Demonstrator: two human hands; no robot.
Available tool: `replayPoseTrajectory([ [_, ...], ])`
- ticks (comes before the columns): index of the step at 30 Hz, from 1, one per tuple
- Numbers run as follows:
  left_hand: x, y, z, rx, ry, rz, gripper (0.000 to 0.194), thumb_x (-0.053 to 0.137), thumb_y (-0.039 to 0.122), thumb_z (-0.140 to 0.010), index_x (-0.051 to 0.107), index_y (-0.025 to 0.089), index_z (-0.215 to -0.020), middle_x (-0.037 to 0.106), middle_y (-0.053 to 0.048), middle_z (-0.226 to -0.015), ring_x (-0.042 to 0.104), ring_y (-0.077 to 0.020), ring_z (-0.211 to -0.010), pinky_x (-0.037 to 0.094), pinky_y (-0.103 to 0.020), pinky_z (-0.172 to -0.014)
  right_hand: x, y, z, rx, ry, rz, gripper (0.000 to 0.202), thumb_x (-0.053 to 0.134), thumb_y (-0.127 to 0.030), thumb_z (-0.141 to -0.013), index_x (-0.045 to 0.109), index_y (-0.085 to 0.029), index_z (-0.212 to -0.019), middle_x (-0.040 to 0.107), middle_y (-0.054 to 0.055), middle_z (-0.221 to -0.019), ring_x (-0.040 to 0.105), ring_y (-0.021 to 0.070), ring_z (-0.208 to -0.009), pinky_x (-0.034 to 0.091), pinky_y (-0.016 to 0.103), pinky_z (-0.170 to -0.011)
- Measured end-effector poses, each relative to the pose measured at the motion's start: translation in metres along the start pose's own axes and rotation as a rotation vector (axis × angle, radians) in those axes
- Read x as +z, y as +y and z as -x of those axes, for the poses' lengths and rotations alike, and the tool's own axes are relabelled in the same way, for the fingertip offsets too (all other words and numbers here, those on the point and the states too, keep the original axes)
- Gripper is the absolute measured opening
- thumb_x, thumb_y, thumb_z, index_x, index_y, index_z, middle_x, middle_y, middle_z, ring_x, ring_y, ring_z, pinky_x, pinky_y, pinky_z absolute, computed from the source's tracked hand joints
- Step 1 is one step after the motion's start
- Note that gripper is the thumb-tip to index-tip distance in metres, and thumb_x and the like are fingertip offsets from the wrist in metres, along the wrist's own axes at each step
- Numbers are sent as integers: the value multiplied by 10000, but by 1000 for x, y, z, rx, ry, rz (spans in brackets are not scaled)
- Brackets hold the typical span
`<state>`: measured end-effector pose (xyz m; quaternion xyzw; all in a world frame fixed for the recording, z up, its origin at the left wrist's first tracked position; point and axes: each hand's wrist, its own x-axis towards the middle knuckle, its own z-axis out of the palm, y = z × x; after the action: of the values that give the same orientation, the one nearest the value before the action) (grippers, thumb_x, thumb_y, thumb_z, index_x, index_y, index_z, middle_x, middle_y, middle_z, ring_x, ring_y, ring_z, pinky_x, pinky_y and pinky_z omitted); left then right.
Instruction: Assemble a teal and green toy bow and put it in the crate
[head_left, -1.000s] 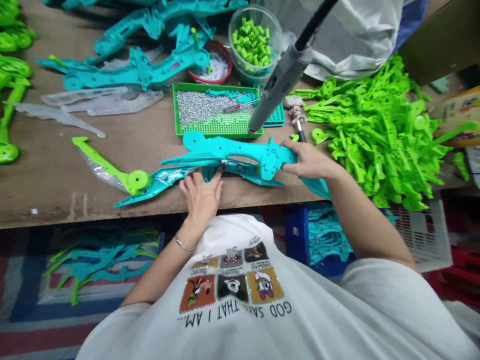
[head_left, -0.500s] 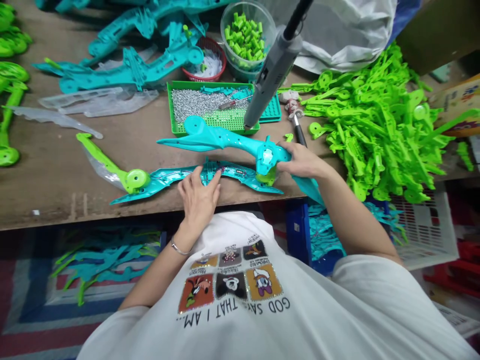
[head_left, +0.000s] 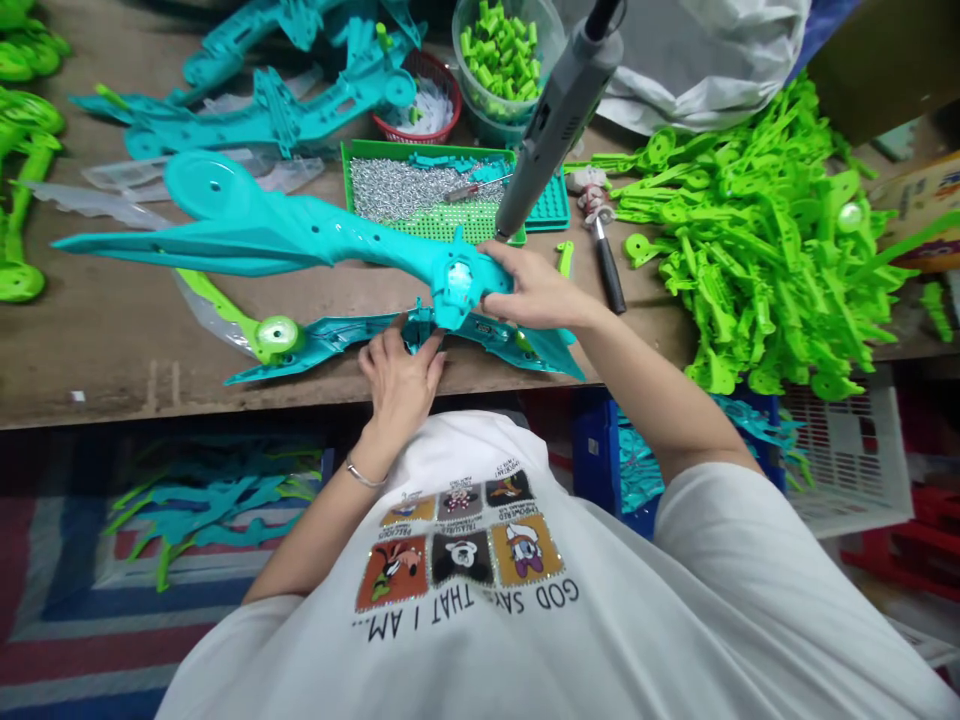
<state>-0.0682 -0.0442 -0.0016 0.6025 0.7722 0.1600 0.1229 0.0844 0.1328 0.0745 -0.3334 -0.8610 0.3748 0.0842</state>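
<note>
A turquoise plastic bow-shaped half shell (head_left: 330,338) lies hollow side up along the table's front edge. My left hand (head_left: 397,375) rests on its middle, fingers spread and fingertips touching the inside. My right hand (head_left: 536,285) is closed round the grip end of a second turquoise half shell (head_left: 300,235), held outer side up above the first. This raised shell hides part of the lower one, and its far end points left. A lime green arm with a round disc (head_left: 277,338) sits at the lower shell's left end, with a clear plastic piece beside it.
A grey electric screwdriver (head_left: 559,120) hangs over a green tray (head_left: 442,232) of screws. A black-handled hammer (head_left: 609,265) lies right of it. Lime green parts (head_left: 765,260) are piled at right. Behind stand a tub (head_left: 551,30) of green pegs, a red basket (head_left: 455,105) and more turquoise shells (head_left: 210,130).
My right hand has moved left with the upper half shell, which now looks larger and covers more of the lower one. My left hand stays at the lower shell's middle.
</note>
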Motion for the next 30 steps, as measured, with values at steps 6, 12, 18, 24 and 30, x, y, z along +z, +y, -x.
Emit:
replayPoseTrajectory([
  [6, 2, 0, 1, -8, 7, 21, 385, 480, 375, -1023, 673, 351, -1355, 455, -185, -1509, 429, -392, -1327, 316, -575, -1094, 13, 8, -6, 53, -46, 14, 622, 572, -345, -694, 616, -106, -1266, 698, 62, -989, 594, 221, -838, 472, 360, -828],
  [12, 3, 0, 2, -2, 7, 15, 387, 451, 407, -1034, 678, 339, -1339, 440, -176, -1521, 416, -381, -1345, 313, -564, -1102, 23, 14, -7, -1, -38, 36, 665, 576, -316, -684, 624, -97, -1310, 736, 79, -1050, 630, 244, -885, 489, 373, -873],
  [18, 8, 2, 1, -6, -20, 15, 436, 452, 473, -1026, 716, 215, -1259, 524, -219, -1401, 438, -404, -1322, 306, -579, -1116, 37, 18, -7, -127, -38, 80, 659, 611, -306, -686, 647, -132, -1320, 700, 149, -1255, 627, 328, -1128, 472, 476, -1025],
  [24, 17, 1, 2, 4, 23, 84, 459, 443, 494, -1025, 733, 185, -1201, 570, -208, -1310, 478, -383, -1265, 331, -578, -1116, 39, 24, -10, -91, -104, 102, 592, 685, -403, -728, 708, -187, -1278, 646, 89, -979, 617, 282, -939, 509, 449, -906],
  [30, 18, 1, 7, 36, 88, 94, 384, 482, 449, -1022, 753, 213, -1159, 574, -172, -1360, 474, -346, -1317, 342, -548, -1142, 41, 28, -16, -61, -156, 119, 655, 709, -442, -731, 700, -176, -1329, 625, 92, -975, 609, 276, -896, 518, 447, -882],
])
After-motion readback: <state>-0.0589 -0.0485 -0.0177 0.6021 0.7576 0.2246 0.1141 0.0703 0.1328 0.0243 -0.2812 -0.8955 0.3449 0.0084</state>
